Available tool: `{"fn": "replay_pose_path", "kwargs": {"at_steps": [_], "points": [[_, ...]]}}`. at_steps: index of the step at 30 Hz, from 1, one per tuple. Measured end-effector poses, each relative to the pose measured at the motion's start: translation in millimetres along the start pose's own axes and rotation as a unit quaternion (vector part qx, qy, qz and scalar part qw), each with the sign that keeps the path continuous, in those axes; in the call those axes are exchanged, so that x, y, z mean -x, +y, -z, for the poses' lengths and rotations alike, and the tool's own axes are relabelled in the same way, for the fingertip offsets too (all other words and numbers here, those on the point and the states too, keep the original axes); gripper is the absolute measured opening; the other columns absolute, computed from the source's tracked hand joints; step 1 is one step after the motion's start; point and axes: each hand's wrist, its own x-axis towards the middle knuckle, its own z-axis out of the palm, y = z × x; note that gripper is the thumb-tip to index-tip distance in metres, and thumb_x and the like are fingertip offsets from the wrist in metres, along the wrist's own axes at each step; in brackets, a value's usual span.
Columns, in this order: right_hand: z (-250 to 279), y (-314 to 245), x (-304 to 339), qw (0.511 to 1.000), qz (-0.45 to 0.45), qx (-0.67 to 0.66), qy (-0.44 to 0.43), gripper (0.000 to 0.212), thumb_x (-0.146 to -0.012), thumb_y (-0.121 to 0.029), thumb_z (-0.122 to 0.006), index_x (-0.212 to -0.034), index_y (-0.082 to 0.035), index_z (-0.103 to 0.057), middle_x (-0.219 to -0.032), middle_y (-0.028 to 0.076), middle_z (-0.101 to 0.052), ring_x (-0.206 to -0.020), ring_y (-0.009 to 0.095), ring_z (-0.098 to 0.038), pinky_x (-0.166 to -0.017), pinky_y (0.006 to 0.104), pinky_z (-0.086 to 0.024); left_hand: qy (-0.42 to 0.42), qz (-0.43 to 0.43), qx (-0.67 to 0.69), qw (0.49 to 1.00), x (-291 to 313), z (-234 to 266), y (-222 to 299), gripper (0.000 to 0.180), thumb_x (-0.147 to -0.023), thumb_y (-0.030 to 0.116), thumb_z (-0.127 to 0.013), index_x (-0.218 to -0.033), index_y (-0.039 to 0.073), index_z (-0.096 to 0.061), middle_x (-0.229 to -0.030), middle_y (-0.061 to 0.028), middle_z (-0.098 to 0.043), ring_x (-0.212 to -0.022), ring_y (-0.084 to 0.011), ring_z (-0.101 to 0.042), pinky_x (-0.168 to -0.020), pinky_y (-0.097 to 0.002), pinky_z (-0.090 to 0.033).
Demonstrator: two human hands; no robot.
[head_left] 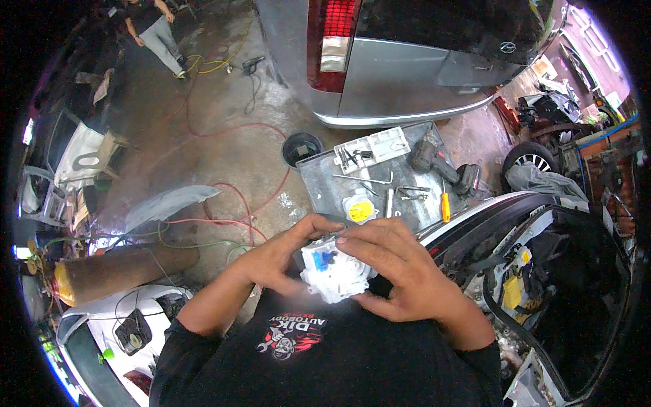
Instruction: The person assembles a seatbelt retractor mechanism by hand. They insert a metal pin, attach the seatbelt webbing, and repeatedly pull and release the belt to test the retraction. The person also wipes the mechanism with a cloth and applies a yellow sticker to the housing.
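Close in front of my chest, both hands hold a white plastic housing with a bright blue insert on its upper left. My left hand grips its left side, fingers curled behind the far edge and thumb low at the near side. My right hand wraps the right side, with fingers over the top and the thumb beneath. Just beyond the hands, on a grey work table, lie a white piece with a yellow round label, an orange-handled screwdriver and a cordless power tool.
A white tool case lies open on the table near several metal hand tools. Beside it stands a black bucket. A silver van is beyond, an opened car body to the right. Red hoses cross the floor; a person stands far left.
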Motion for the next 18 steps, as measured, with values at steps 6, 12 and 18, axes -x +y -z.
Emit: {"fn": "replay_pose_path", "kwargs": {"at_steps": [6, 12, 18], "points": [[-4.3, 2.4, -4.7, 0.999, -0.012, 0.026, -0.036, 0.083, -0.071, -0.009, -0.087, -0.148, -0.007, -0.057, -0.144, 0.016, -0.059, -0.127, 0.040, -0.057, -0.110, 0.0499, -0.048, -0.043, -0.038, 0.083, 0.995, 1.7, 9.0, -6.0, 0.130, -0.065, 0.058, -0.097, -0.159, -0.001, -0.030, -0.156, -0.0178, -0.046, -0.152, -0.0295, -0.040, -0.126, -0.0426, -0.029], [-2.0, 7.7, -13.0, 0.998, -0.008, -0.004, -0.069, 0.080, -0.073, -0.009, -0.086, -0.148, -0.007, -0.057, -0.147, 0.016, -0.059, -0.132, 0.040, -0.057, -0.114, 0.0499, -0.046, 0.006, 0.010, 0.152, 0.988, -1.2, -4.9, -8.0, 0.135, -0.066, 0.088, -0.080, -0.157, -0.001, -0.032, -0.156, -0.0175, -0.044, -0.153, -0.0303, -0.039, -0.126, -0.0440, -0.028], [-1.4, 10.3, -14.8, 0.996, -0.016, 0.002, -0.092, 0.080, -0.072, -0.011, -0.089, -0.146, -0.007, -0.060, -0.146, 0.015, -0.061, -0.134, 0.038, -0.058, -0.115, 0.0505, -0.045, 0.043, 0.041, 0.126, 0.990, -2.1, -9.2, -5.7, 0.122, -0.074, 0.081, -0.078, -0.155, 0.000, -0.037, -0.153, -0.0173, -0.047, -0.151, -0.0308, -0.042, -0.124, -0.0441, -0.031]]}}
